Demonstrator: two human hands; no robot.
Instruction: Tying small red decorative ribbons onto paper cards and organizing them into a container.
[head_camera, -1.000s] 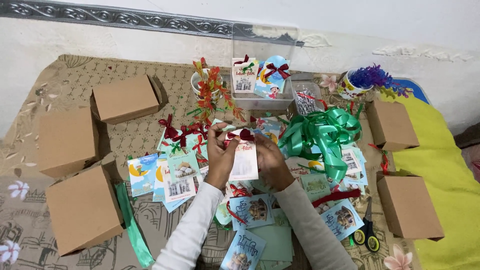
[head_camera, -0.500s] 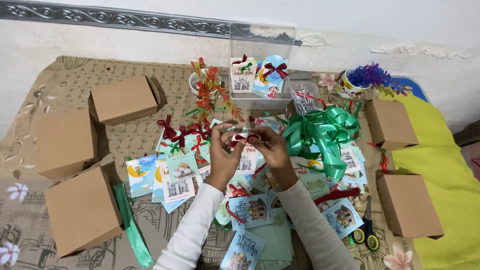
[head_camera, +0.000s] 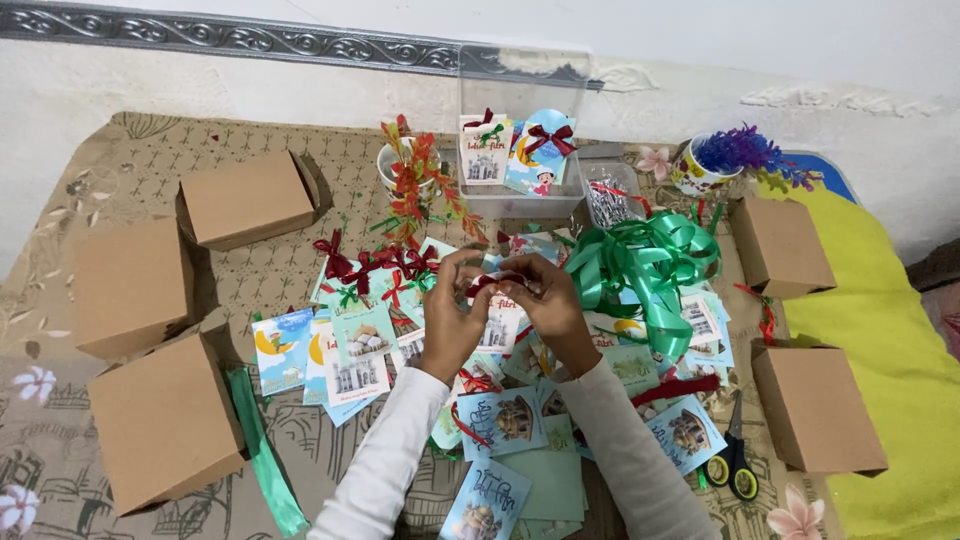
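Note:
My left hand (head_camera: 452, 312) and my right hand (head_camera: 545, 300) meet over the middle of the mat, both pinching a small white printed card (head_camera: 499, 325) with a dark red ribbon bow (head_camera: 492, 284) at its top edge. The fingers hide most of the bow. Under and around the hands lie several loose cards (head_camera: 350, 350) with blue, green and white pictures, and several red bows (head_camera: 372, 264) just left of the hands. A big tangle of green ribbon (head_camera: 645, 265) sits right beside my right hand.
Three brown cardboard boxes (head_camera: 165, 420) stand at the left, two more (head_camera: 815, 405) at the right. A clear plastic box (head_camera: 520, 150) with finished cards is at the back, cups (head_camera: 400, 170) with decorations beside it. Scissors (head_camera: 732, 465) lie at the lower right, a green ribbon strip (head_camera: 262, 450) at the lower left.
The card, first held up facing me, has tipped down and away. Both hands have closed in over the red bow at its top.

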